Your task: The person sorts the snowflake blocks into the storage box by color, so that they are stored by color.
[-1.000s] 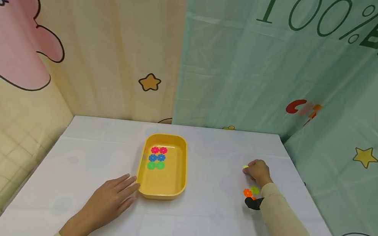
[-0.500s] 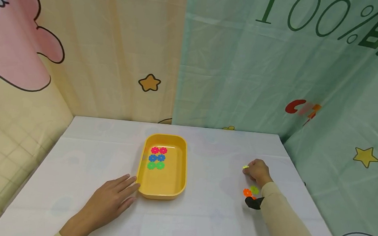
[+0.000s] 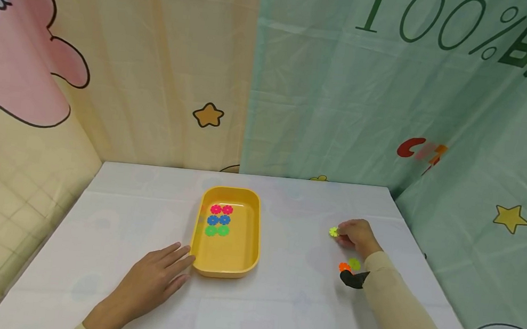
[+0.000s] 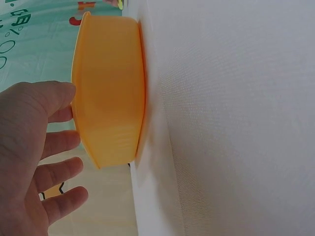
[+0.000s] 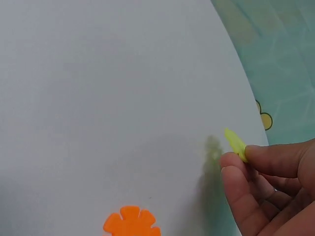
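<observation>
My right hand (image 3: 358, 235) pinches a small yellow flower-shaped disc (image 3: 333, 231) between thumb and fingertips. In the right wrist view this disc (image 5: 236, 144) appears edge-on, lifted over the white surface with its shadow beside it. My left hand (image 3: 150, 281) lies at the near left of a yellow tray (image 3: 236, 261), fingers extended and touching its rim. The left wrist view shows that hand's fingers (image 4: 64, 172) spread, some next to the tray's wall (image 4: 110, 88). Inside the tray sit pairs of pink (image 3: 216, 209), blue (image 3: 212, 220) and green (image 3: 210, 231) flower discs.
Near my right wrist lie an orange flower disc (image 3: 345, 267) and a yellow-green one (image 3: 355, 263). A black piece (image 3: 352, 279) at that wrist partly covers the spot. Printed curtains (image 3: 317, 111) stand behind the white table (image 3: 286, 311).
My right hand, with the yellow flower disc pinched in it, has moved slightly left, and more of the disc shows. My left hand and the tray have stayed in place.
</observation>
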A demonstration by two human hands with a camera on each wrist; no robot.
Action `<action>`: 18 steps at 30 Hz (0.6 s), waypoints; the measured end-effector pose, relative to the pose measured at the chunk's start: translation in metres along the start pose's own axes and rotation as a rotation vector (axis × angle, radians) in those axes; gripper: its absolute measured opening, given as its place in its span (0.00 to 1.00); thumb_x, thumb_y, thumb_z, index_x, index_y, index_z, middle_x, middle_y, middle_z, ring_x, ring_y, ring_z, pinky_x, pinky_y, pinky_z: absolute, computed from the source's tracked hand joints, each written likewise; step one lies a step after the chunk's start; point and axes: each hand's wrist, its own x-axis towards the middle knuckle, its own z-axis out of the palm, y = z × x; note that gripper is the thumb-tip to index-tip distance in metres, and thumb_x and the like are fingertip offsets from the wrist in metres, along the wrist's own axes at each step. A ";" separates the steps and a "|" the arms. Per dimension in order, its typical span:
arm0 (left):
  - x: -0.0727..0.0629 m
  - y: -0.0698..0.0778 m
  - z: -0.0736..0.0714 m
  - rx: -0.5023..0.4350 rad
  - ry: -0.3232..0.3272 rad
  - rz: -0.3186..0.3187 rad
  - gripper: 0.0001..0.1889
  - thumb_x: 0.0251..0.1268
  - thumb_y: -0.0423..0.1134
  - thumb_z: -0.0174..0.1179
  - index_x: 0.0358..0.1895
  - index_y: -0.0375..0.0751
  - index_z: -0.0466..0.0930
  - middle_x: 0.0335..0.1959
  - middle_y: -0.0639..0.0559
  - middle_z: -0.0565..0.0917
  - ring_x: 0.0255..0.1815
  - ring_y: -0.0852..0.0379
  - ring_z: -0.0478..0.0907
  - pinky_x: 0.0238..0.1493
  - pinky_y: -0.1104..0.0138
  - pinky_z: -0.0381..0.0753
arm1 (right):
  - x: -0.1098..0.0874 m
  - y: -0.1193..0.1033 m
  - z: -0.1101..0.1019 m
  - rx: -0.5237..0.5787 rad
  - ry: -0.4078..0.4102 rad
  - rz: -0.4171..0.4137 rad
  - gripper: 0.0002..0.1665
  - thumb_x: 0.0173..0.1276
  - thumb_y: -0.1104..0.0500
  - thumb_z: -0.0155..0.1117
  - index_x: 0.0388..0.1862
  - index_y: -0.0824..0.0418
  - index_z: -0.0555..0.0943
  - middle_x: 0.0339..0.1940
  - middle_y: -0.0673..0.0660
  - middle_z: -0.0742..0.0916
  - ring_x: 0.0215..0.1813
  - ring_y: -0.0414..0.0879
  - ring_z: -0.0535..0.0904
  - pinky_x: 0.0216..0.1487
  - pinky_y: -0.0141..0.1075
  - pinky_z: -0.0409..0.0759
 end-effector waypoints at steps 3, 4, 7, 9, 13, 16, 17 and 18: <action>0.000 0.000 0.000 -0.003 -0.011 -0.009 0.26 0.54 0.46 0.77 0.57 0.46 0.86 0.60 0.47 0.85 0.62 0.44 0.81 0.52 0.49 0.85 | -0.002 -0.006 0.004 0.034 -0.018 -0.022 0.19 0.73 0.66 0.62 0.59 0.74 0.75 0.46 0.62 0.83 0.35 0.44 0.82 0.40 0.32 0.86; 0.000 0.001 0.000 -0.005 -0.015 -0.011 0.26 0.54 0.46 0.77 0.57 0.46 0.86 0.60 0.47 0.85 0.63 0.44 0.81 0.52 0.49 0.85 | -0.002 -0.009 0.005 0.045 -0.026 -0.032 0.19 0.73 0.66 0.62 0.59 0.75 0.75 0.44 0.61 0.84 0.34 0.43 0.83 0.40 0.31 0.87; 0.000 0.001 0.000 -0.008 -0.025 -0.017 0.25 0.55 0.46 0.76 0.58 0.46 0.86 0.60 0.47 0.85 0.63 0.44 0.81 0.52 0.49 0.85 | -0.003 -0.016 0.010 0.076 -0.042 -0.053 0.18 0.72 0.67 0.62 0.57 0.75 0.76 0.38 0.58 0.85 0.32 0.41 0.84 0.38 0.30 0.86; -0.001 0.001 0.000 -0.009 -0.026 -0.019 0.25 0.55 0.46 0.76 0.58 0.46 0.86 0.60 0.47 0.85 0.63 0.44 0.81 0.52 0.49 0.85 | -0.004 -0.022 0.012 0.092 -0.052 -0.061 0.18 0.72 0.67 0.62 0.58 0.75 0.76 0.38 0.57 0.85 0.32 0.40 0.85 0.38 0.29 0.86; -0.001 0.001 0.000 -0.007 -0.024 -0.019 0.26 0.55 0.46 0.76 0.58 0.46 0.86 0.60 0.47 0.85 0.63 0.44 0.81 0.53 0.49 0.85 | -0.006 -0.033 0.018 0.135 -0.046 -0.061 0.19 0.73 0.66 0.63 0.59 0.74 0.76 0.42 0.59 0.85 0.33 0.40 0.85 0.38 0.28 0.86; -0.001 0.002 0.000 -0.005 -0.028 -0.021 0.26 0.55 0.46 0.76 0.58 0.46 0.86 0.61 0.47 0.85 0.63 0.44 0.81 0.53 0.49 0.85 | -0.008 -0.042 0.021 0.184 -0.042 -0.059 0.20 0.73 0.67 0.63 0.60 0.74 0.76 0.46 0.61 0.85 0.34 0.40 0.86 0.39 0.28 0.86; -0.001 0.002 0.000 -0.003 -0.030 -0.022 0.26 0.55 0.47 0.76 0.58 0.45 0.86 0.61 0.47 0.85 0.63 0.44 0.81 0.53 0.49 0.85 | -0.009 -0.044 0.022 0.200 -0.039 -0.057 0.20 0.73 0.67 0.63 0.61 0.74 0.76 0.47 0.62 0.85 0.34 0.40 0.86 0.40 0.28 0.86; 0.000 0.002 0.000 -0.002 -0.032 -0.023 0.26 0.56 0.47 0.76 0.58 0.45 0.86 0.61 0.47 0.85 0.63 0.44 0.80 0.53 0.49 0.85 | -0.010 -0.047 0.023 0.210 -0.043 -0.061 0.21 0.73 0.67 0.63 0.62 0.74 0.75 0.48 0.62 0.84 0.34 0.39 0.86 0.41 0.29 0.87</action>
